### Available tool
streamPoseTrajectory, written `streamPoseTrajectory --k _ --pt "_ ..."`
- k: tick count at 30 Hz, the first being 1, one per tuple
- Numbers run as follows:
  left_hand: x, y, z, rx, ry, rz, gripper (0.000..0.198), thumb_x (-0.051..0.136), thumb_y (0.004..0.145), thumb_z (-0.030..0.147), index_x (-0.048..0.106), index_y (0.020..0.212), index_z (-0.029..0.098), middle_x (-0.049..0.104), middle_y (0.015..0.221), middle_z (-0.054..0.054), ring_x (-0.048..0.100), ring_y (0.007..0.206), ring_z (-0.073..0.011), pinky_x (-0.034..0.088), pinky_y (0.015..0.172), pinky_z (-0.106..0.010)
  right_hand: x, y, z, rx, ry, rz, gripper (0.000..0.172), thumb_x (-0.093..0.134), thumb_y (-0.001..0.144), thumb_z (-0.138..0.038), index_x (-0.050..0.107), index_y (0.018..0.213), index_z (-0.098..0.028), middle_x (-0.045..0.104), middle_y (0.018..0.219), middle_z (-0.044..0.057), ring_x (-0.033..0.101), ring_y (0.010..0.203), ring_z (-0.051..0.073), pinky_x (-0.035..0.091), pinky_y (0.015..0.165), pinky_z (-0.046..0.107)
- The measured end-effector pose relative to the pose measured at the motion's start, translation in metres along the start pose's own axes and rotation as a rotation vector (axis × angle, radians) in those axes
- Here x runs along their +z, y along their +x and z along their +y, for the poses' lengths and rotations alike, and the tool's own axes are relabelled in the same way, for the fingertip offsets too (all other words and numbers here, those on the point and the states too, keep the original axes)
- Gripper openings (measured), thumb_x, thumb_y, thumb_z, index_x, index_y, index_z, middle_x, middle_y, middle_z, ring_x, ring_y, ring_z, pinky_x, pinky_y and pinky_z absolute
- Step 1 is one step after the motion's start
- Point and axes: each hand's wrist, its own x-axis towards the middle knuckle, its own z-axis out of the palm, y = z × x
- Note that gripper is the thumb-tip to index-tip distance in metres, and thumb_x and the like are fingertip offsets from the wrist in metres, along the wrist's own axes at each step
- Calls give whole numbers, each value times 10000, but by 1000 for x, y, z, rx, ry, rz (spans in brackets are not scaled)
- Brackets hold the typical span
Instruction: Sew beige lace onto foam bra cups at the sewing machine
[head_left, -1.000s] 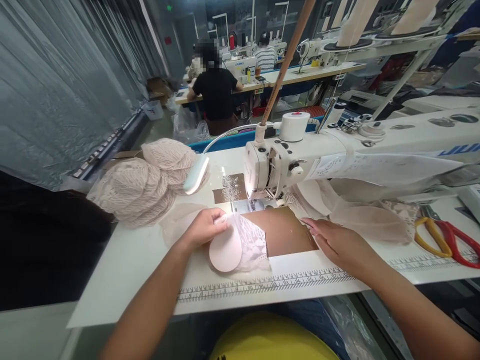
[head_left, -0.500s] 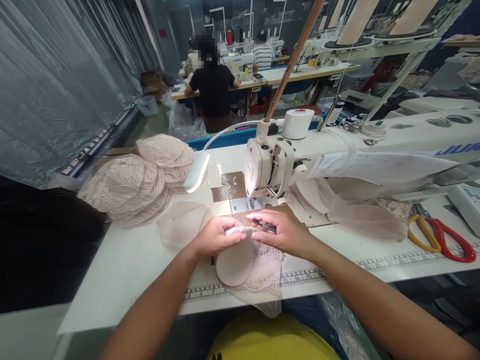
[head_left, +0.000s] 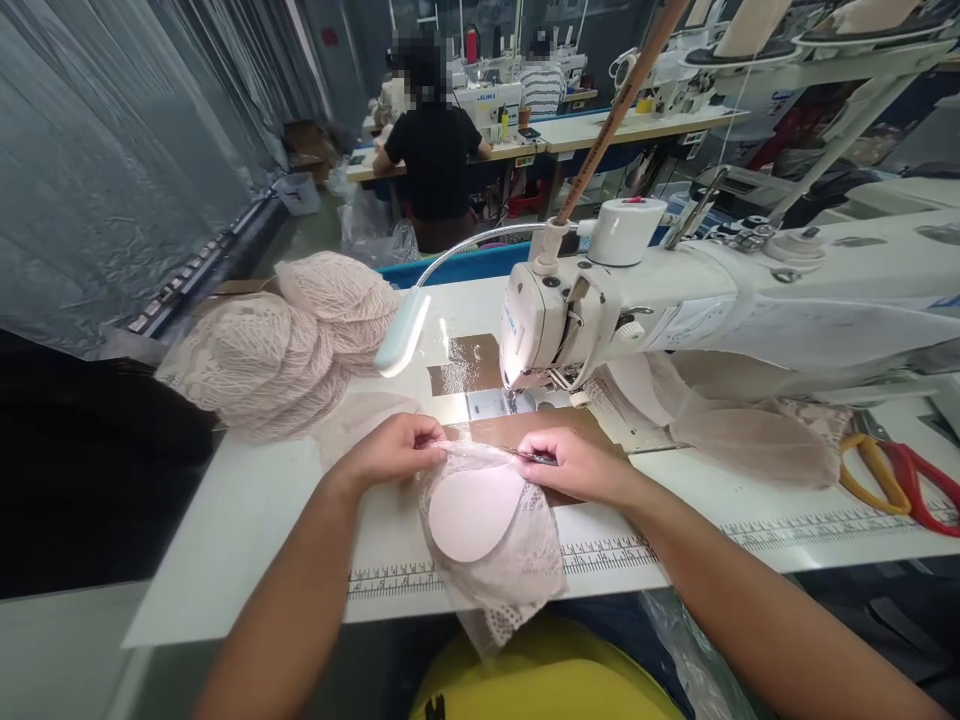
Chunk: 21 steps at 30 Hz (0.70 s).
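A pale pink lace piece [head_left: 517, 560] with a smooth rounded pad [head_left: 472, 515] on it hangs toward the table's front edge. My left hand [head_left: 397, 448] pinches its upper left corner. At the upper right corner, my right hand [head_left: 574, 465] is closed on the fabric, with a thin dark pointed tool [head_left: 538, 459] also held in its fingers. The top edge is stretched between both hands, just in front of the sewing machine's head [head_left: 536, 325] and its lit needle area.
Stacked lace pieces [head_left: 255, 360] lie at the back left, beside a lamp [head_left: 403, 332]. Sheer fabric [head_left: 757, 440] and red-and-yellow scissors [head_left: 900, 480] are on the right. A ruler tape [head_left: 780, 530] runs along the front. A person in black [head_left: 431, 160] sits beyond.
My hands have moved apart, the left one leftward, pulling the fabric's top edge out between them. More of the lace and pad shows. The camera view has shifted slightly.
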Motion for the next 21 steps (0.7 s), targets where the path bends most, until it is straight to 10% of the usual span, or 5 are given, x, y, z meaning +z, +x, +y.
streamPoseTrajectory --k 11,16,21 --pt "28 8 10 159 -55 90 212 586 824 314 610 966 158 562 742 2 500 635 -107 387 565 -211 19 17 -6 -138 19 158 179 592 803 -357 559 753 -189 530 703 -14 483 658 139 347 575 254" --pt "21 -2 18 171 35 354 210 612 803 341 643 900 158 639 800 -34 580 708 -139 436 613 -226 22 16 -4 -226 47 163 252 517 864 -315 509 653 -177 485 641 -20 443 613 125 322 559 256" --pt "16 -16 22 -98 62 -71 348 621 776 496 639 715 154 631 633 -16 604 579 -148 398 523 -226 19 11 -3 -230 139 144 206 505 880 -321 575 758 -172 535 714 3 493 683 144 366 607 262"
